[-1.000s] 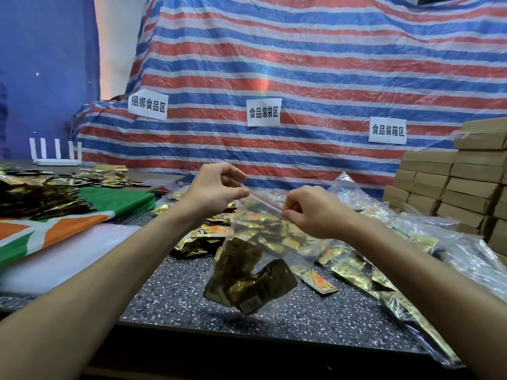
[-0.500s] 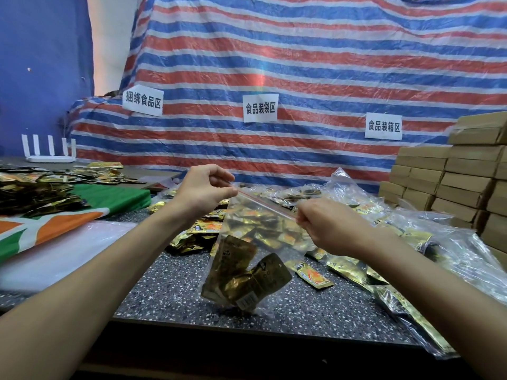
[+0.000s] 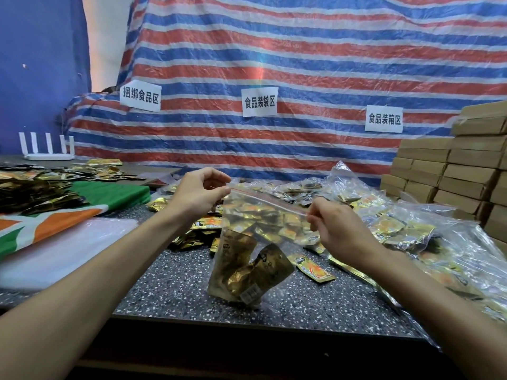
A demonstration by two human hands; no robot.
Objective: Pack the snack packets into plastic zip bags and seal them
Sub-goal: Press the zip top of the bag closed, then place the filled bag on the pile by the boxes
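The fingers [image 3: 220, 191] of the left hand [image 3: 197, 193] are curled, and the thumb and forefinger pinch the left end of the red zip strip [image 3: 269, 198] at the top of the bag [image 3: 255, 231]. The fingers [image 3: 314, 215] of the right hand [image 3: 337, 229] are curled too and pinch the right end of the same strip. The strip is stretched between the two hands and slopes down a little toward the right.

The clear bag hangs from this strip, in the air over the middle of the surface [image 3: 178, 286]. Its lower end comes near the front edge of the surface; I cannot tell if it touches there. Gold packets [image 3: 247, 267] lie in the bottom part of the bag, and one of them shows a white barcode label.

Behind the bag, loose packets [image 3: 315, 270] are spread on the surface, toward its middle and right side. Filled bags [image 3: 411, 229] make a heap along the right edge. Brown boxes [image 3: 452, 174] are stacked at the far right corner. A green and orange cloth [image 3: 109, 193] covers the left side. A striped tarp [image 3: 274, 64] with three white labels [image 3: 259, 102] hangs behind the far edge.
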